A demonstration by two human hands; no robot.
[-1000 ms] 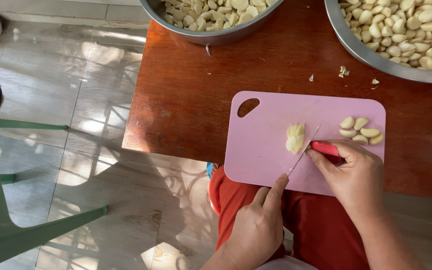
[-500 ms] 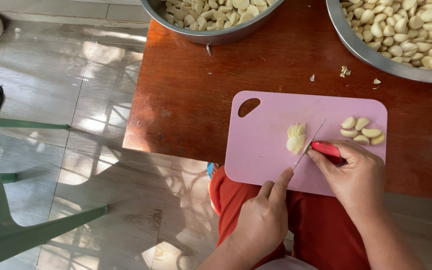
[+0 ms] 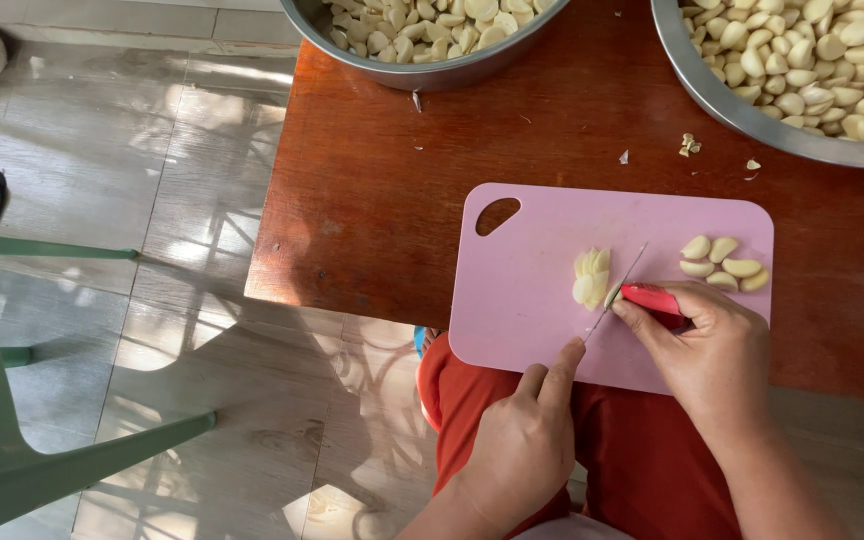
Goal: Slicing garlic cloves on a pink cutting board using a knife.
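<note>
Slicing garlic on the pink board [image 3: 552, 330]
Our right hand [image 3: 707, 355] grips a red-handled knife [image 3: 627, 283] — blade beside sliced garlic [image 3: 592, 277]; left hand [image 3: 527, 440] loosely curled, forefinger touching the board edge.

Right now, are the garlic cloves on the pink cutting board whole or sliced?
Both. The pile of garlic beside the knife is cut into slices, while the cloves near the cutting board's right edge are whole.

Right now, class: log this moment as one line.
right hand: holds red-handled knife | left hand: at pink cutting board edge | sliced garlic beside blade
</note>
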